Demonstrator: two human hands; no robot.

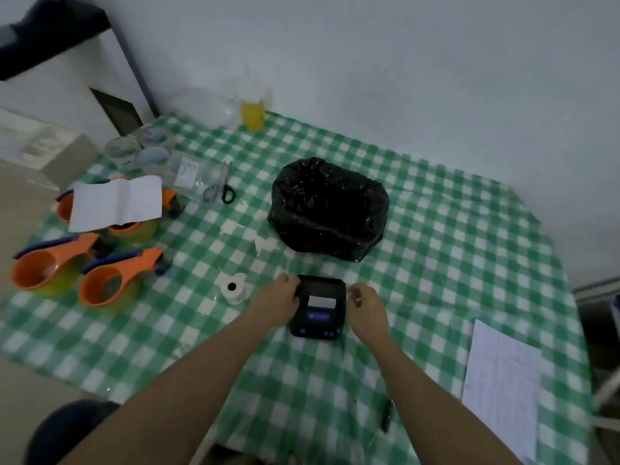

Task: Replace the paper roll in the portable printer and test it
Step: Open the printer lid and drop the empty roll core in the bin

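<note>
At the far left of the green-and-white checked tablecloth [436,263], three orange tape dispensers [110,283] sit in a cluster, the farthest one partly covered by a folded white sheet of paper [115,203]. Beyond them stand a few clear glass jars [122,151], and just to their right lie a clear plastic packet [189,174] and a pair of scissors [221,187] with one black handle loop. A bottle with yellow liquid [253,112] stands at the far edge by the wall. Nearer, a small white paper roll [233,286] lies on its side on the cloth, just left of the left hand [280,298]. That hand rests against the left side of the portable printer [320,305], fingers curled around its far left corner, gripping the case. The printer is a small black unit lying flat near the middle of the table, its lid standing open at the far end, a white strip of paper visible in the bay, and a lit blue display nearer the person. Beyond it sits a bin lined with a black plastic bag [330,209]. The right hand [365,308] is beside the printer's right edge, fingers loosely bent; whether it touches the case or pinches anything cannot be told. At the near right lies a white printed sheet [503,387].
</note>
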